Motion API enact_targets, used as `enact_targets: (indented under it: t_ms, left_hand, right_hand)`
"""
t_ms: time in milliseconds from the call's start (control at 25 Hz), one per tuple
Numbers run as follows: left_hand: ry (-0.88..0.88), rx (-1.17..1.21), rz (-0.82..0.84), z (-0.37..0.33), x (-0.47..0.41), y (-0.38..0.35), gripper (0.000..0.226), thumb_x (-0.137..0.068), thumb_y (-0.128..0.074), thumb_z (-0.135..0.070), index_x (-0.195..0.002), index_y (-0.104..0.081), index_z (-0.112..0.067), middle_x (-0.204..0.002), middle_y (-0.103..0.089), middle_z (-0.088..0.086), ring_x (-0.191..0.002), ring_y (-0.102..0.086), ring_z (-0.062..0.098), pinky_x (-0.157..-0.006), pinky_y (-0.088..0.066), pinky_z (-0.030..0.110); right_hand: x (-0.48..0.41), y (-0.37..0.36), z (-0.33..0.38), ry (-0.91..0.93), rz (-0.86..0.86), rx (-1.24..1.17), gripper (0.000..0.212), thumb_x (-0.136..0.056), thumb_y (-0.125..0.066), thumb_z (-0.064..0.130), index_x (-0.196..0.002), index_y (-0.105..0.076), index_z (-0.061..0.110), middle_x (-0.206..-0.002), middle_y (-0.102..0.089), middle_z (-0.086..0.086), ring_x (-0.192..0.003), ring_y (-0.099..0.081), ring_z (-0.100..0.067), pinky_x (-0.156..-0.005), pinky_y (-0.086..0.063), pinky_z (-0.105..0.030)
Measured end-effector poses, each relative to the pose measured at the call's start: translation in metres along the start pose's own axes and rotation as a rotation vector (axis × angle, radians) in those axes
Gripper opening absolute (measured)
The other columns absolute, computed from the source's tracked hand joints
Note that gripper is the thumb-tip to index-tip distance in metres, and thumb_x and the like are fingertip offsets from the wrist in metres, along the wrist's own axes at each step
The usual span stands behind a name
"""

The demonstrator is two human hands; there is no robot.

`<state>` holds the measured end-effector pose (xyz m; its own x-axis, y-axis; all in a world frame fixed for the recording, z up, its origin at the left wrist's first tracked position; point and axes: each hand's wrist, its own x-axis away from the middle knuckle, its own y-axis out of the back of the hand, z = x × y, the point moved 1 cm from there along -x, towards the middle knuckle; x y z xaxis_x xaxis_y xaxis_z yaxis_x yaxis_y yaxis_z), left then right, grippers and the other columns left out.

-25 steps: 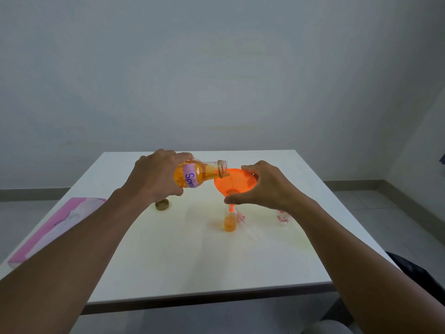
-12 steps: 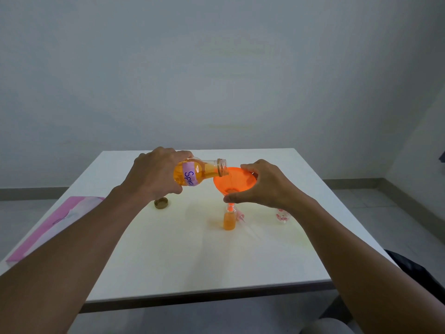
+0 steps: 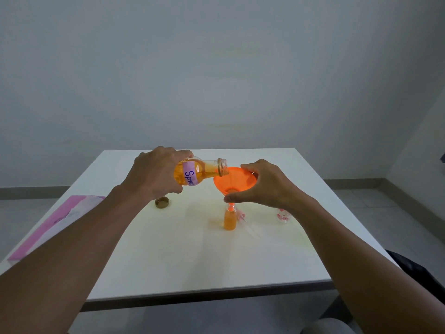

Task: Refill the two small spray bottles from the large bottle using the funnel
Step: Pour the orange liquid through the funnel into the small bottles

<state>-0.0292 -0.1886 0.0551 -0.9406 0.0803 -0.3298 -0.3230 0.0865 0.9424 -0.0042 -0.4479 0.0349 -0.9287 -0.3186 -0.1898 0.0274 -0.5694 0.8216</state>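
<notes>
My left hand point(image 3: 156, 174) grips the large bottle point(image 3: 202, 171), which lies tilted nearly flat with orange liquid inside and a purple label. Its open mouth sits over the rim of the orange funnel point(image 3: 234, 182). My right hand point(image 3: 262, 184) holds the funnel by its rim and cone. The funnel's stem stands in the neck of a small spray bottle point(image 3: 230, 219), upright on the white table point(image 3: 168, 261) and mostly full of orange liquid. A second small bottle point(image 3: 282, 216), clear with a red pattern, stands to the right, partly hidden by my right forearm.
The large bottle's gold cap point(image 3: 161, 202) lies on the table under my left wrist. A clear spray-pump part point(image 3: 245, 221) lies just right of the filled small bottle. A pink sheet point(image 3: 48, 225) overhangs the table's left edge. A dark object point(image 3: 414, 268) sits at lower right.
The large bottle's mouth has moved slightly further over the funnel rim. Both hands and the small bottle stay almost where they were.
</notes>
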Motion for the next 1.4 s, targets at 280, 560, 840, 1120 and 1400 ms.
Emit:
enact_targets:
  t_ms: [280, 560, 840, 1120, 1400]
  left_hand:
    - [0.006, 0.016, 0.005, -0.001, 0.001, 0.002, 0.08, -0.062, -0.082, -0.027, -0.135, -0.052, -0.037, -0.107, -0.064, -0.005, -0.105, -0.056, 0.023, -0.074, -0.044, 0.034]
    - [0.063, 0.098, 0.019, -0.001, 0.007, -0.003, 0.084, -0.062, -0.083, -0.027, -0.138, -0.051, -0.036, -0.116, -0.064, -0.005, -0.107, -0.057, 0.024, -0.077, -0.046, 0.034]
    - [0.125, 0.264, 0.017, 0.003, 0.011, -0.014, 0.085, -0.057, -0.086, -0.025, -0.135, -0.054, -0.037, -0.113, -0.066, -0.004, -0.095, -0.058, 0.024, -0.071, -0.051, 0.034]
    - [0.185, 0.402, -0.016, 0.007, 0.016, -0.027, 0.089, -0.056, -0.092, -0.029, -0.136, -0.055, -0.032, -0.119, -0.067, 0.0, -0.099, -0.061, 0.025, -0.08, -0.058, 0.042]
    - [0.211, 0.421, -0.027, 0.009, 0.021, -0.033, 0.088, -0.059, -0.092, -0.033, -0.138, -0.052, -0.031, -0.122, -0.065, -0.001, -0.099, -0.06, 0.023, -0.078, -0.056, 0.037]
  right_hand:
    - [-0.001, -0.002, -0.001, 0.002, -0.001, 0.002, 0.096, -0.057, -0.087, 0.066, -0.137, -0.055, 0.023, -0.118, -0.054, 0.003, -0.103, -0.053, -0.017, -0.075, -0.045, -0.027]
    - [-0.003, -0.001, -0.002, 0.001, -0.002, 0.008, 0.102, -0.057, -0.085, 0.068, -0.142, -0.051, 0.022, -0.122, -0.053, 0.003, -0.105, -0.052, -0.016, -0.076, -0.044, -0.027]
    - [-0.002, -0.002, -0.004, -0.001, -0.009, -0.008, 0.107, -0.056, -0.085, 0.069, -0.145, -0.048, 0.022, -0.126, -0.052, 0.005, -0.106, -0.05, -0.014, -0.078, -0.042, -0.027]
    - [-0.004, 0.0, -0.005, 0.004, -0.029, -0.023, 0.109, -0.056, -0.085, 0.069, -0.147, -0.047, 0.022, -0.131, -0.052, 0.004, -0.109, -0.049, -0.014, -0.082, -0.042, -0.027]
    - [-0.003, -0.004, -0.005, -0.009, -0.03, -0.014, 0.111, -0.056, -0.084, 0.071, -0.148, -0.046, 0.021, -0.133, -0.051, 0.003, -0.108, -0.047, -0.013, -0.082, -0.042, -0.028]
